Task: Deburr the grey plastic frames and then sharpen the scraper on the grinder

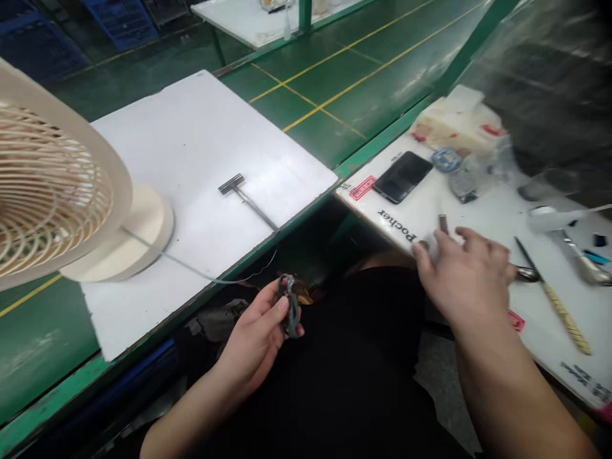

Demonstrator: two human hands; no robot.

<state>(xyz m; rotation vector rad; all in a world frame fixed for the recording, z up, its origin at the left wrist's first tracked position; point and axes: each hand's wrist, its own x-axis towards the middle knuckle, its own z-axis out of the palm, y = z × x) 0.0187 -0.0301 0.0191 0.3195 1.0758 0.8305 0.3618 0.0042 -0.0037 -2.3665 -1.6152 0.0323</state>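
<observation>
My left hand (265, 331) is closed around a small dark grey looped part (289, 307), pinched between thumb and fingers above my lap. My right hand (466, 274) is over the white table on the right, with its fingers bent. A short, slim metal-ended piece (443, 223) sticks out past the index fingertip, blurred, and its kind is unclear. Beside the thumb tip is a small dark round thing (423, 244). From under the little-finger side shows a shiny metal piece (527, 273), and near it lies a thin tool with a yellow patterned handle (567, 315).
A black phone (403, 177) and clear plastic bags (471, 178) lie on the right table. To the left, a cream fan (122, 242) with a grey cable stands on a white board (201, 127), near a T-shaped metal piece (248, 201). A green rail (310, 213) runs between.
</observation>
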